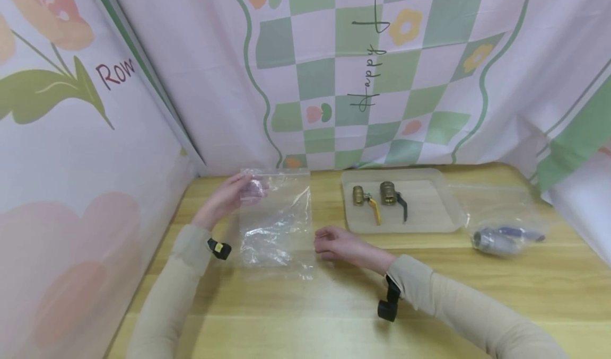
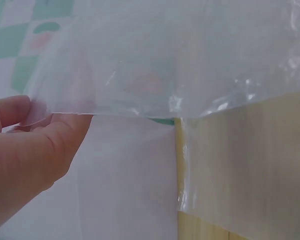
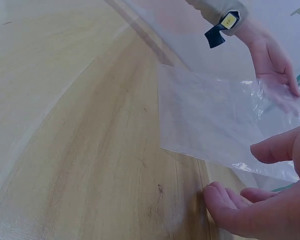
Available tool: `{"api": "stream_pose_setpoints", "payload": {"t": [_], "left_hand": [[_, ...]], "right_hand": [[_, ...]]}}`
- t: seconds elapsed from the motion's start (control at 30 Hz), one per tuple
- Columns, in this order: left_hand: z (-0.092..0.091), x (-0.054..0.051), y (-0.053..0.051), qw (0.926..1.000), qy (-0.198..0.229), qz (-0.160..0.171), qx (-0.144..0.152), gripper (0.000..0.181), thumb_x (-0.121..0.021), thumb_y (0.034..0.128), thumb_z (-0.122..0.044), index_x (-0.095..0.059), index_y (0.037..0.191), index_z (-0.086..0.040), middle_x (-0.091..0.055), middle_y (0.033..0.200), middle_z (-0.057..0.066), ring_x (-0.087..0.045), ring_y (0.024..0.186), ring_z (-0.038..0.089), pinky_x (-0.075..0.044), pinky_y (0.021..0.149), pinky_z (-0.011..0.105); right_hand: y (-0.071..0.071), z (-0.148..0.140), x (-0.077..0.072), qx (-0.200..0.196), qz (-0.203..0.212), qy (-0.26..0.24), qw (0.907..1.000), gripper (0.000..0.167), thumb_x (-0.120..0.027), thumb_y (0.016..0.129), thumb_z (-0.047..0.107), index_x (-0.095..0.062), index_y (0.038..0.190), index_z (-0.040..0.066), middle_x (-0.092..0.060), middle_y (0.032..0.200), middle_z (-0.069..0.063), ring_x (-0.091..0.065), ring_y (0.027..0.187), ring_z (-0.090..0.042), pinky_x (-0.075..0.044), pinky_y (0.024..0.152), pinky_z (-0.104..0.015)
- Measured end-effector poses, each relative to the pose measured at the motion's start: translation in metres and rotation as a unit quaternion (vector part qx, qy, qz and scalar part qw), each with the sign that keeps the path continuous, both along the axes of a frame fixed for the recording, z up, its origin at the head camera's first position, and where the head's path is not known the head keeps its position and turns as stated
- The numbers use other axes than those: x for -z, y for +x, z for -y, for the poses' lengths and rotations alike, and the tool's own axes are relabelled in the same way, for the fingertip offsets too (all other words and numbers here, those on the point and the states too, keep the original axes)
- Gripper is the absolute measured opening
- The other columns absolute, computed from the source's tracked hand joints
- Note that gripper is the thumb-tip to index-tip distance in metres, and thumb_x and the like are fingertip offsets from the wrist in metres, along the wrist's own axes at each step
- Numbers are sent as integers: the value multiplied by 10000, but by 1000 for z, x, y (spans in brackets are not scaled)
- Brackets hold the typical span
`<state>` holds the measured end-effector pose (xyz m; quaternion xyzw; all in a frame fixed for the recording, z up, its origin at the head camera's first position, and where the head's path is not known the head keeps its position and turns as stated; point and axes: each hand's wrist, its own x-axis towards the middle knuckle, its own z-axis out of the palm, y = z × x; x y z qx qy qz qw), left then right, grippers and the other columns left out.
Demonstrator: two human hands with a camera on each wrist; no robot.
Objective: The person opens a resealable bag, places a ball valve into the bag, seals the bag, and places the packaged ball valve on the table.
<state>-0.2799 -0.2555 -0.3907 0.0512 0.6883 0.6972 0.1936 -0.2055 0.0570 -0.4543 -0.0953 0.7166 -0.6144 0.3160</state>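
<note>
A clear plastic bag (image 1: 276,221) with a zip strip along its far edge hangs from the left hand (image 1: 238,190), whose thumb and fingers pinch its upper left part. In the left wrist view, the left hand (image 2: 35,145) has the thumb on one side of the film (image 2: 135,75) and fingers behind. Beside the bag's right edge is the right hand (image 1: 341,246), fingers loosely bent, holding nothing. In the right wrist view, a gap shows between thumb and fingers of the right hand (image 3: 270,185), close to the bag (image 3: 205,115). Nothing is visible inside the bag.
A translucent tray (image 1: 429,224) at the back right holds a brass valve with a yellow handle (image 1: 374,210) and a larger one with a black handle (image 1: 389,193). Right of it lies a clear bag (image 1: 496,205) containing a grey metal valve (image 1: 494,242) with a blue handle.
</note>
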Motion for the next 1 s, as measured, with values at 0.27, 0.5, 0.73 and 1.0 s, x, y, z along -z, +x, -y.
{"api": "stream_pose_setpoints", "payload": {"t": [0.27,0.5,0.73,1.0], "left_hand": [[-11,-11,13,9994,323,-85,44,468,-395,1077,-304,-407,1399,35,-741,1070,7,-720,977,134,-547,1041,396],[-17,-15,19,9994,266,-164,134,435,-388,1079,-298,-429,1394,0,-724,1142,22,-708,1037,154,-482,1104,470],[-27,-16,26,9988,222,-298,327,499,-367,1086,-272,-346,1459,59,-486,1451,275,-678,1121,182,-421,1141,509],[-44,-16,31,9969,255,-483,572,469,-399,1078,-248,-398,1426,67,-554,1399,242,-657,1181,225,-465,1121,453]], "right_hand": [[2,-4,-3,-130,56,-156,9998,500,-560,968,57,-371,1383,-149,-532,1285,-290,-640,1077,-263,-571,1009,-389],[6,-11,-4,-193,35,-150,9997,467,-563,978,88,-412,1369,-119,-590,1233,-262,-670,962,-193,-611,919,-350],[14,-25,-1,-245,-207,-64,9995,403,-575,974,93,-476,1304,-116,-654,1105,-201,-663,845,-129,-624,815,-293],[29,-49,-2,-258,-414,17,9988,372,-591,965,107,-517,1250,-120,-672,1055,-159,-661,856,-138,-625,820,-302]]}}
